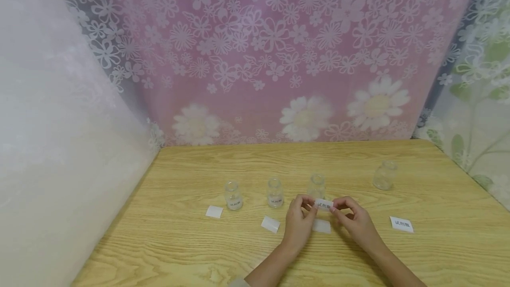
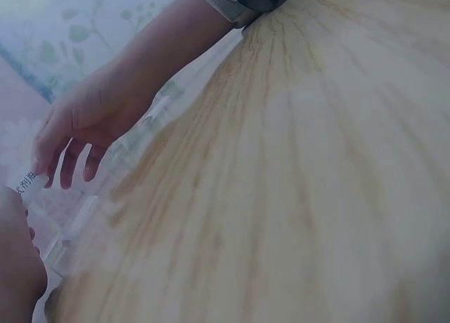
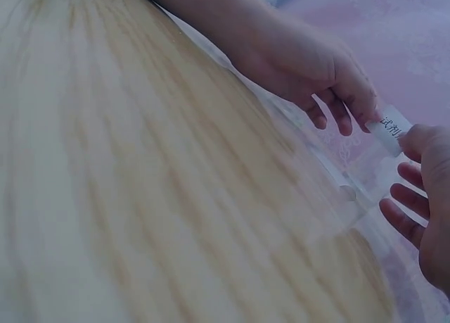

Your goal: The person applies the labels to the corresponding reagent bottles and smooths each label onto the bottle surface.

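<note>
Between both hands a small white label (image 1: 324,205) with dark printed characters is stretched in the head view. My left hand (image 1: 297,224) pinches its left end; my right hand (image 1: 357,223) pinches the right end. The same label (image 3: 391,129) shows between the fingertips in the right wrist view. Just behind it stands a clear glass bottle (image 1: 317,182), its lower part hidden by the label and fingers. A blank white paper piece (image 1: 322,226) lies on the table below the label, between the wrists.
Two glass bottles bearing labels, one at far left (image 1: 233,195) and one beside it (image 1: 275,193), stand on the wooden table (image 1: 191,251). White paper pieces (image 1: 214,211) (image 1: 270,224) lie before them. Right of the hands are another bottle (image 1: 384,175) and a printed label (image 1: 401,224).
</note>
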Demonstrator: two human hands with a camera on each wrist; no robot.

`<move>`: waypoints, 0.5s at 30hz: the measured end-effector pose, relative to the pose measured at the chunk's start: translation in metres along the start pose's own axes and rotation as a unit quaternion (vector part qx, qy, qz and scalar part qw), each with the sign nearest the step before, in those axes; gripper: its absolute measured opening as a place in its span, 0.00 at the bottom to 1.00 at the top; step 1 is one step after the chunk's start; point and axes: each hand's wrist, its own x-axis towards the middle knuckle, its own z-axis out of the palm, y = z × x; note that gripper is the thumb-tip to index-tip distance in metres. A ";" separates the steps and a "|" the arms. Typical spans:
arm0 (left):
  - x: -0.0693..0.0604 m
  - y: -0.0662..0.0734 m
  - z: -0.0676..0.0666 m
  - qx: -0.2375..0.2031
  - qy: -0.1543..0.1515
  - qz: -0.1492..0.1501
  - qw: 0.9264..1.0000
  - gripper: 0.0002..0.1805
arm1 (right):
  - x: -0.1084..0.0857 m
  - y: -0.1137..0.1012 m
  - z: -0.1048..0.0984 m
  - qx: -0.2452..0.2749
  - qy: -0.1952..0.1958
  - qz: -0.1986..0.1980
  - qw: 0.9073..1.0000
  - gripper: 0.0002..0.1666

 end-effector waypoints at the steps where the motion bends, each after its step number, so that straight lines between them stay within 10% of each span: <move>1: 0.000 0.000 0.000 0.003 0.003 -0.005 1.000 0.04 | 0.001 0.001 -0.001 -0.013 -0.002 -0.002 1.000 0.05; 15: 0.008 -0.005 0.005 0.094 0.019 -0.027 0.995 0.05 | 0.024 0.009 -0.001 -0.105 -0.015 -0.071 0.992 0.06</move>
